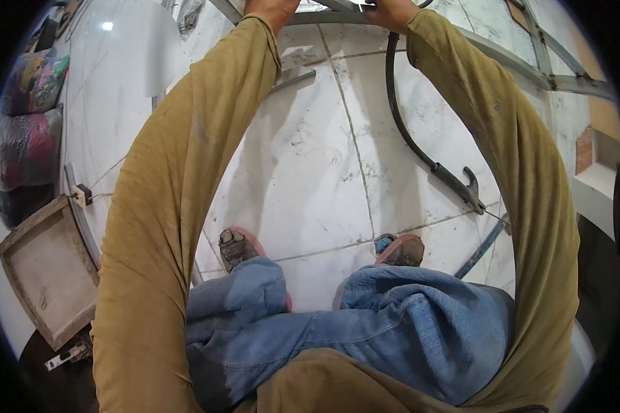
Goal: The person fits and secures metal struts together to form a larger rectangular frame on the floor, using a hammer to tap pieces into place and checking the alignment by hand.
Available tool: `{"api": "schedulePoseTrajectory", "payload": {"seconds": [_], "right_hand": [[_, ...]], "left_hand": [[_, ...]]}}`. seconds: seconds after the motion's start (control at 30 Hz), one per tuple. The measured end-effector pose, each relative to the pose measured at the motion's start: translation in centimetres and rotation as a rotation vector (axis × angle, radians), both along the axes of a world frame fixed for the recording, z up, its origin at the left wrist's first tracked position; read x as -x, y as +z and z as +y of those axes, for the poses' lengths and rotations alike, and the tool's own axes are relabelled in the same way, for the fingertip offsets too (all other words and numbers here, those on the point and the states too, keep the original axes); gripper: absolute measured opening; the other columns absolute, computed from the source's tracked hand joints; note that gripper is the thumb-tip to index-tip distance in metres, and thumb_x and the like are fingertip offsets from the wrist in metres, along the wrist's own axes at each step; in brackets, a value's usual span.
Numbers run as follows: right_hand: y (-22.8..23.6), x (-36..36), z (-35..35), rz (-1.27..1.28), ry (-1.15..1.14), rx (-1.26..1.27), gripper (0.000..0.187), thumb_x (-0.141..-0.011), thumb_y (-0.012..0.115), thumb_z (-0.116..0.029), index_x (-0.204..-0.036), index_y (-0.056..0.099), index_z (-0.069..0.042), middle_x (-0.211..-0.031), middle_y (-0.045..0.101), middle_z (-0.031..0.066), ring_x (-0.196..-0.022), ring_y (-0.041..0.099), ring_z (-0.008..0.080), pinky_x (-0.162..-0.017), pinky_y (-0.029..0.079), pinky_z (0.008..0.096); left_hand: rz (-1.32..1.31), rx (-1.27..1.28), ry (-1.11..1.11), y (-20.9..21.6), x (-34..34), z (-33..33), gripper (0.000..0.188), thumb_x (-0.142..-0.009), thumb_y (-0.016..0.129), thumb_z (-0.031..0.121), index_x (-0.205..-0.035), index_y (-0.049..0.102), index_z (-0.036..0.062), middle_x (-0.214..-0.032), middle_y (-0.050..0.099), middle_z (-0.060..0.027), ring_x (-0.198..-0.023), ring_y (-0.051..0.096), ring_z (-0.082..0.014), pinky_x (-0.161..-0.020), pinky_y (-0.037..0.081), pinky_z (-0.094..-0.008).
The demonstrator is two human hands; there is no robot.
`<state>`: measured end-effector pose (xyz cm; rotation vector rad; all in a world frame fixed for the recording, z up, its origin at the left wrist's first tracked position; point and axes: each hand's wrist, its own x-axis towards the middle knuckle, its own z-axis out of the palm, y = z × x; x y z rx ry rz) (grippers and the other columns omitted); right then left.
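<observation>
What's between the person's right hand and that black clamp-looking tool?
In the head view, a thick, black, curved cable runs between the right hand and the black clamp-like tool, over white floor tiles.

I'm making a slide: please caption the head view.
Left hand and right hand at a metal frame, a black-handled clamp on the white tiled floor.

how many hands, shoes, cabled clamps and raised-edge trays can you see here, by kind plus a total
Hands: 2 (left hand, right hand, both cut off by the top edge)
Shoes: 2 (left shoe, right shoe)
Cabled clamp: 1
Raised-edge tray: 1
Total: 6
</observation>
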<state>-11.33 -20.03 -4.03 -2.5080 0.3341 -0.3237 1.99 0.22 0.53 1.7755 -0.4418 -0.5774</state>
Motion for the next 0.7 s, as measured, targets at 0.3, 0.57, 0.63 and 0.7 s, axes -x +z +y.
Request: {"api": "schedulePoseTrajectory", "payload": {"seconds": [0.3,0.57,0.63,0.7], "right_hand": [[0.7,0.8,1.0,0.143,0.02,0.24,0.028,-0.077,0.071,-0.016,-0.104,0.07,-0.006,-0.09,0.07,0.0173,-0.082,0.067,0.0339,-0.074,0.053,0.0419],[3.1,-0.2,3.7,0.229,0.068,0.32,0.027,-0.087,0.067,-0.02,-0.109,0.068,-0.004,-0.103,0.068,0.0182,-0.095,0.066,0.0353,-0.083,0.051,0.0414],[3.0,0.5,3.4,0.193,0.064,0.297,0.023,-0.088,0.065,-0.022,-0.104,0.068,-0.005,-0.098,0.067,0.0169,-0.094,0.064,0.0359,-0.082,0.05,0.0432],[3.2,0.4,3.6,0.202,0.067,0.284,0.022,-0.088,0.064,-0.023,-0.102,0.068,-0.006,-0.096,0.066,0.0163,-0.092,0.063,0.0363,-0.081,0.05,0.044]], "left_hand": [[-0.182,-0.069,-0.007,0.8,1.2,-0.1,0.05,-0.077,0.068,0.044,-0.097,0.07,-0.0021,-0.089,0.071,-0.0186,-0.087,0.068,-0.0286,-0.079,0.051,-0.0371],[-0.14,-0.112,0.013,-0.4,-0.6,0.6,0.056,-0.068,0.068,0.048,-0.101,0.073,0.0029,-0.106,0.072,-0.0169,-0.104,0.067,-0.0308,-0.095,0.051,-0.0371],[-0.115,-0.11,-0.005,0.8,0.2,0.6,0.052,-0.068,0.068,0.046,-0.099,0.074,0.0055,-0.104,0.073,-0.0152,-0.103,0.068,-0.0302,-0.095,0.051,-0.0367],[-0.125,-0.114,0.005,1.4,0.4,0.8,0.05,-0.068,0.068,0.045,-0.098,0.075,0.0065,-0.103,0.073,-0.0147,-0.101,0.069,-0.0298,-0.094,0.052,-0.0364]]}}
